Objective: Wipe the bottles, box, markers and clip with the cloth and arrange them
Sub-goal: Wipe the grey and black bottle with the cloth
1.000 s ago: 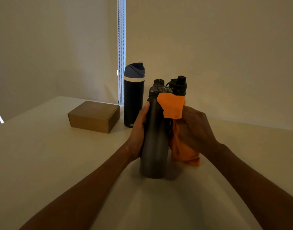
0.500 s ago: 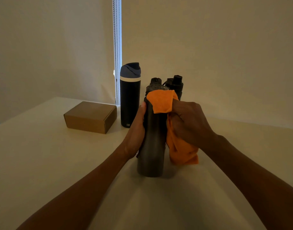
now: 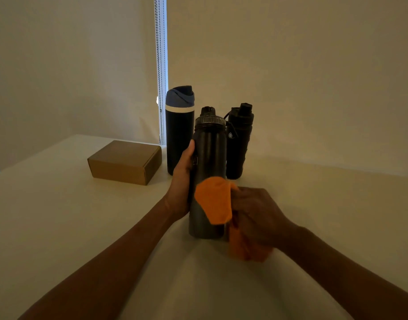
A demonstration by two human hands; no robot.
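Note:
A tall dark grey bottle (image 3: 207, 158) stands upright on the white table (image 3: 60, 227), close in front of me. My left hand (image 3: 183, 181) grips its left side at mid height. My right hand (image 3: 256, 218) holds an orange cloth (image 3: 215, 200) and presses it against the bottle's lower right side; more cloth hangs below the hand. Behind stand a navy bottle with a blue lid (image 3: 178, 130) and a black bottle (image 3: 238, 144). A brown cardboard box (image 3: 125, 161) lies to the left. No markers or clip are in view.
A wall rises right behind the bottles, with a bright window strip and bead chain (image 3: 161, 65) behind the navy bottle. The table's left edge runs diagonally at far left.
My right hand slid the orange cloth down from the grey bottle's neck to its lower body. My left hand kept its grip on the bottle.

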